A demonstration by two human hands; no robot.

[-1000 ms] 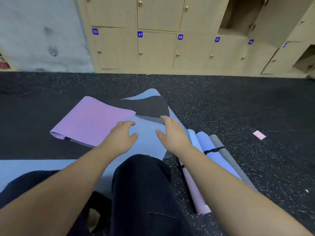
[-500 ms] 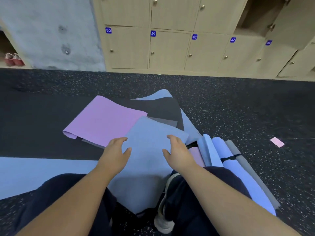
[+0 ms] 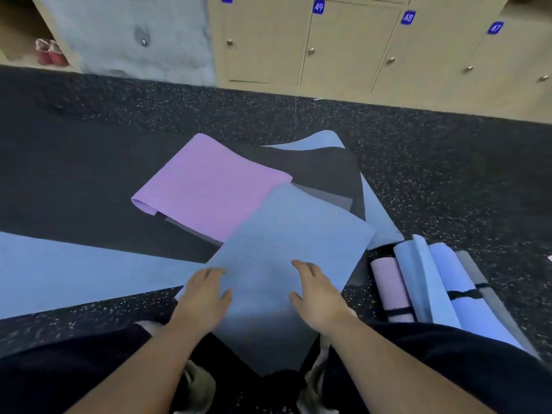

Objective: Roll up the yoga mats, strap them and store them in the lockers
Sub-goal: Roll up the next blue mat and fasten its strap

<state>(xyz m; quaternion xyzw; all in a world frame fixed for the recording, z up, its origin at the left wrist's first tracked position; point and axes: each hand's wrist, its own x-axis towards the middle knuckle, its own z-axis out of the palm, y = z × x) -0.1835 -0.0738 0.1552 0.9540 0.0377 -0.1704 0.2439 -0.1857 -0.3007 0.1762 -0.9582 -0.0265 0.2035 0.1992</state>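
1. A blue-grey yoga mat lies flat on the floor right in front of me, its near end running down between my knees. It is not yet rolled.
2. My left hand and right hand both rest on top of it, palms down, fingers loosely spread and relaxed; neither grips anything.
3. I judge the task partly done. At my right, several rolled mats lie side by side on the floor: a pink roll and a blue roll, each with a black strap around it, plus a lighter blue roll and a grey roll whose straps I cannot make out.
4. Left to do: a pink mat, a dark mat and another blue mat lie unrolled and overlapping just beyond my hands, and a long blue mat stretches off to my left.
5. Nothing appears stored yet; the lockers numbered 49, 48 and 47 stand shut along the far wall, well apart from the mats.
6. The overlapping pile touches the mat under my hands and may snag it during rolling. A pair of red shoes sits on a shelf at far left.
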